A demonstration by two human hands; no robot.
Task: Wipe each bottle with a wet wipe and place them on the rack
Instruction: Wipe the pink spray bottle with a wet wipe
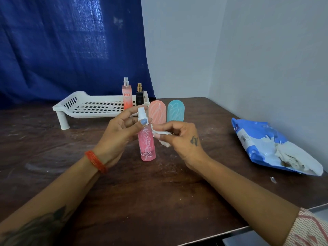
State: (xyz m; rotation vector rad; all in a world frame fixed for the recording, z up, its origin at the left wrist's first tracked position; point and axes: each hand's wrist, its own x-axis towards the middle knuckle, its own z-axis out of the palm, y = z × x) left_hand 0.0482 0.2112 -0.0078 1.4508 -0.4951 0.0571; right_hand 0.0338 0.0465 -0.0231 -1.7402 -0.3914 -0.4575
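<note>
The pink spray bottle (pixel 147 144) stands upright on the counter (pixel 124 192) in front of the white rack (pixel 99 105), its neck clamped in the left hand (pixel 120 132), the right hand (pixel 181 139) pinching a wet wipe (pixel 164 134) beside it.
</note>
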